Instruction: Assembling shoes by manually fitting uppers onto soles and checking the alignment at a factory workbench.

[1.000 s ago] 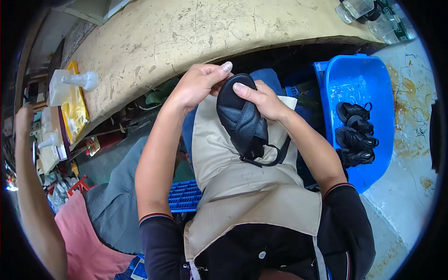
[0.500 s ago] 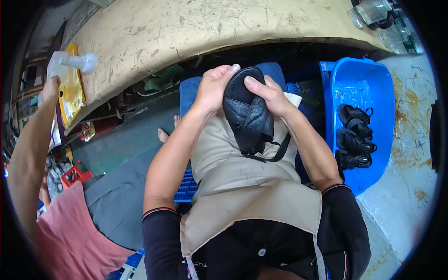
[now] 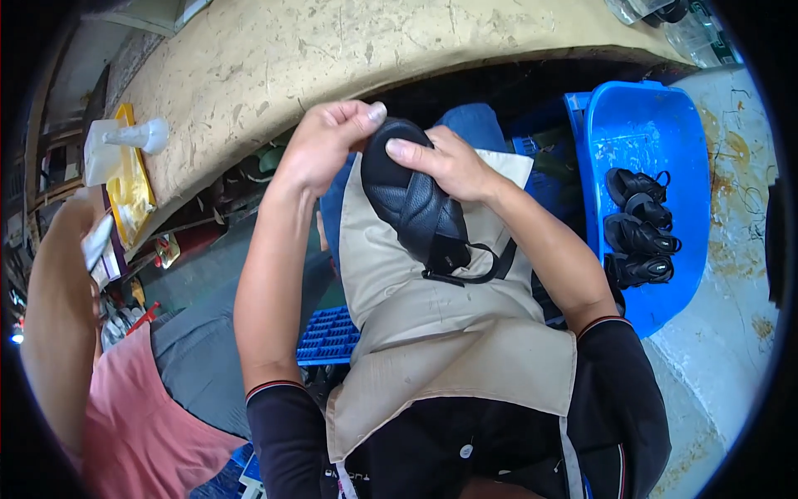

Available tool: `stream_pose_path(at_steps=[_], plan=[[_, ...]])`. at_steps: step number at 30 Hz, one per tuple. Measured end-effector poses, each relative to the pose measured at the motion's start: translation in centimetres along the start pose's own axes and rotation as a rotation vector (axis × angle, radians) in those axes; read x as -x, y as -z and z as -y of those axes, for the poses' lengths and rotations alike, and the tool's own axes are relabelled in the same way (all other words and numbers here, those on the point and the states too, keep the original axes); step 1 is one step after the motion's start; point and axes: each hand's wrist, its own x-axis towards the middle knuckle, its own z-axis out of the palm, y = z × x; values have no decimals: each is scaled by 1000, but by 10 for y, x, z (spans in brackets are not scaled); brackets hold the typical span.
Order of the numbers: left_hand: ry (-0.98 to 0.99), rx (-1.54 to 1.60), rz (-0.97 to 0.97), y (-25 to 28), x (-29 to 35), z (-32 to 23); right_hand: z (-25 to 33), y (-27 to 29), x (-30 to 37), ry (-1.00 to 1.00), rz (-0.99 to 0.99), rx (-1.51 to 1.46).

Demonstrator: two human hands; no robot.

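A black sandal with crossed leather-look straps is held over my lap, its toe pointing away and its thin heel strap hanging toward me. My right hand grips the front part, thumb pressed on the insole and fingers underneath. Just left of the toe, my left hand is closed in a pinch, thumb against the fingers. Whatever lies in that pinch, if anything, is too small to make out. The beige apron spreads beneath the sandal.
On my right, a blue tub holds several black sandals. A worn beige worktable runs across the front. At left, a co-worker's arm is near a yellow tray and a white bottle. Clear bottles stand far right.
My left hand has shifted left and its pinch now sits beside the toe. The sandal and my right hand have moved left. The co-worker's hand has come away from the white container.
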Motion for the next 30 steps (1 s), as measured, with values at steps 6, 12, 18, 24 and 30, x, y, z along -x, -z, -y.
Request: stream_pose_path(at_steps=[6,12,18,24,30], plan=[[6,-322,-131,-11,12,-7,-9,-10,6,91,-96,64],[-37,-191,-458,-45,45,-13,4,-21,-9,193,-541,316],[-313,-135,-656,-15,39,65,-25,-28,-9,738,-454,217],[-366,338,-649,-28,44,85,-3,-14,-67,-7,-62,-111],[-295,309,-791,-17,43,116,-25,-41,-71,35,56,501]])
